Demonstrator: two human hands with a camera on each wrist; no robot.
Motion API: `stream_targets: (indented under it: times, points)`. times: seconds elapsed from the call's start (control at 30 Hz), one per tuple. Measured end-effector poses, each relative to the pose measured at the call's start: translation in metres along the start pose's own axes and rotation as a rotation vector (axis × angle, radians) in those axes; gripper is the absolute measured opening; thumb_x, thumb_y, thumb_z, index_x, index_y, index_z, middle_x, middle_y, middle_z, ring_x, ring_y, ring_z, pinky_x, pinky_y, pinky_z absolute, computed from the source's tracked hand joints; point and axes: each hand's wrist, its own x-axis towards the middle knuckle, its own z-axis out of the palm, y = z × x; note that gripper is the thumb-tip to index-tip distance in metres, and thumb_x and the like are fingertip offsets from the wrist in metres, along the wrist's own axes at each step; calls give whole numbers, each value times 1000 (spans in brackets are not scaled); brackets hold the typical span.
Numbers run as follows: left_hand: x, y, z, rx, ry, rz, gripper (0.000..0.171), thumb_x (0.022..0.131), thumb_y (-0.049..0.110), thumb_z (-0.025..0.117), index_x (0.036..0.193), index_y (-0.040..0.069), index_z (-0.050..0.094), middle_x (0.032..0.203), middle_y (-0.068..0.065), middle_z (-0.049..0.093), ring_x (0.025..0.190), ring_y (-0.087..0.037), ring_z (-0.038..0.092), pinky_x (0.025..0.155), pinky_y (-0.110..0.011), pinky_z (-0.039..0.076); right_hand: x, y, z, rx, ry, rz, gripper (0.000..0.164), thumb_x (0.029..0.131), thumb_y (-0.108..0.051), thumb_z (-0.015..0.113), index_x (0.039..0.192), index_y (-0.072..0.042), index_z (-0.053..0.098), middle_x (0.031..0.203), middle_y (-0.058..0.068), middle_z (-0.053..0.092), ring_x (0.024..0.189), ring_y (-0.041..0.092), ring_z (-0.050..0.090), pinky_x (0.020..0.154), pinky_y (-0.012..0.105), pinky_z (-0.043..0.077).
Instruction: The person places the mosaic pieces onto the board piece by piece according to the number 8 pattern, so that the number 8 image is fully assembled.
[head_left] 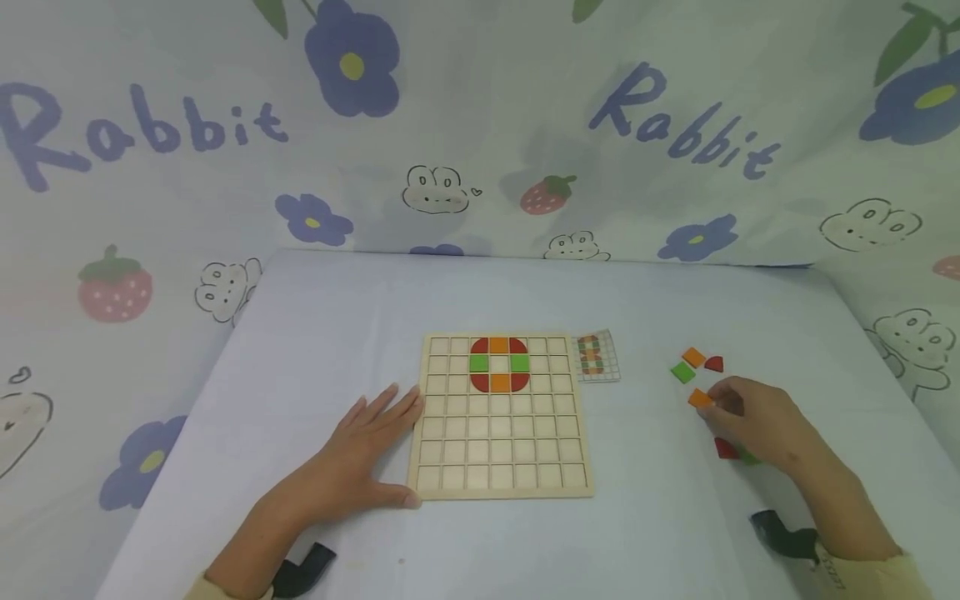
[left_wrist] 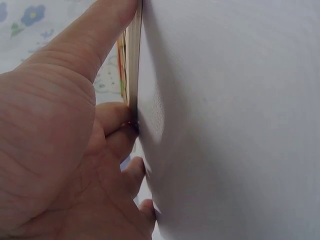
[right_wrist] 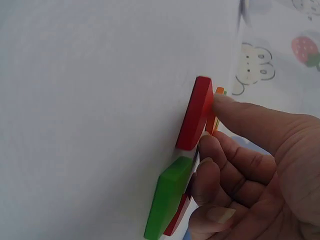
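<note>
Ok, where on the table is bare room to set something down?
Bare table lies behind the board, up to the printed cloth, and between the board and the right hand, in front of the card. Crowded: around the right hand and loose tiles, and at the board's left edge, by the left hand.

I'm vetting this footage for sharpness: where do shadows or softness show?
Head: mostly even light, soft print on the card. Left wrist: a shadow spreads over the tabletop beside the left hand; the flowered cloth looks blurred. Right wrist: a faint shadow beside the green piece.

"Rabbit" twice on backdrop; right sleeve marking, perhaps letters, unclear.
</note>
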Motion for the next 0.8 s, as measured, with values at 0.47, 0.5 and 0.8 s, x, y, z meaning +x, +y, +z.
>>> stream_targets:
  times: [0.47, 0.5, 0.8]
  points:
    - [2, 0, 1, -5, -8, -10, 120, 73, 55, 90, 167, 14, 27, 173, 3, 18, 161, -31, 6, 127, -58, 4, -2, -3, 0, -7, -22, 21, 33, 95, -21, 77, 115, 4, 69, 96, 5, 71, 89, 26, 64, 72, 40, 60]
    - [2, 0, 1, -6, -8, -11, 120, 73, 55, 90, 167, 14, 27, 173, 3, 18, 161, -31, 6, 127, -58, 3, -2, -2, -1, -6, -23, 16, 33, 95, -21, 77, 115, 4, 70, 96, 5, 71, 89, 26, 64, 73, 41, 60]
    - [1, 1, 0, 1, -10, -16, 120, 73, 54, 90, 167, 14, 27, 173, 3, 18, 161, -31, 6, 128, -58, 3, 0, -24, 1, 2, 2, -75, 28, 93, -17, 76, 114, 1, 71, 89, -1, 65, 81, 19, 57, 64, 26, 53]
